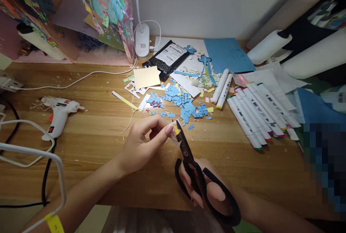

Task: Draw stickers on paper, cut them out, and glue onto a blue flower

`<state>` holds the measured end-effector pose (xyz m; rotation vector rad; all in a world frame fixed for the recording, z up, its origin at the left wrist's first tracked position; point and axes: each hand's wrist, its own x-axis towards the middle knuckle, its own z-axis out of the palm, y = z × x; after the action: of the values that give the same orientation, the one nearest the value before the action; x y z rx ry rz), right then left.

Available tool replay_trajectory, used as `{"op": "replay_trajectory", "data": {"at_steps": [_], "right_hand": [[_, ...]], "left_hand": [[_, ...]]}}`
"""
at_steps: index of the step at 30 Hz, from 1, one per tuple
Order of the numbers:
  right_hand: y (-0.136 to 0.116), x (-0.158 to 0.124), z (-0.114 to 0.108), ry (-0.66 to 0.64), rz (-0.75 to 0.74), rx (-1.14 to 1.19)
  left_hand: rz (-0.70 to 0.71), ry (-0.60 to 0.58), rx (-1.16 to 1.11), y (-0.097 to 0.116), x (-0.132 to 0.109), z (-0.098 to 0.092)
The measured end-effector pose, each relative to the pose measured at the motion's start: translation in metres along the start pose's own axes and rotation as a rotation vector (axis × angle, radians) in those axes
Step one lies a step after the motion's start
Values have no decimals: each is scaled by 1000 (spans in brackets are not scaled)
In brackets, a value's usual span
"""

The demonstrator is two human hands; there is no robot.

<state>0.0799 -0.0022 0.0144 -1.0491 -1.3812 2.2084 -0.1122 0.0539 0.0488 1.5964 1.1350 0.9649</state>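
My left hand (144,144) pinches a small paper cutout (176,129) with a yellow drawing between thumb and fingers. A pair of black-handled scissors (186,150) is in my right hand (204,184), with the thumb and fingers through its loops. The blades reach up to the right side of the cutout, and a thin white paper strip hangs below it. Just beyond my hands lie blue paper scraps (175,96) and a blank cream paper card (147,77).
At left lie a white hot glue gun (60,115) and a white wire frame (58,161). Several markers (254,114) lie at right. Behind are a black plastic package (169,58), blue sheet (227,52), power strip (142,41) and decorated box (102,13).
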Motion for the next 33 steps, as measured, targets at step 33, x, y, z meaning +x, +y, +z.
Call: {"op": "replay_trajectory", "data": {"at_steps": [33], "right_hand": [[-7,2,0,-20,-79,57]], "left_hand": [[-70,-59,-85,-1,1,-2]]}}
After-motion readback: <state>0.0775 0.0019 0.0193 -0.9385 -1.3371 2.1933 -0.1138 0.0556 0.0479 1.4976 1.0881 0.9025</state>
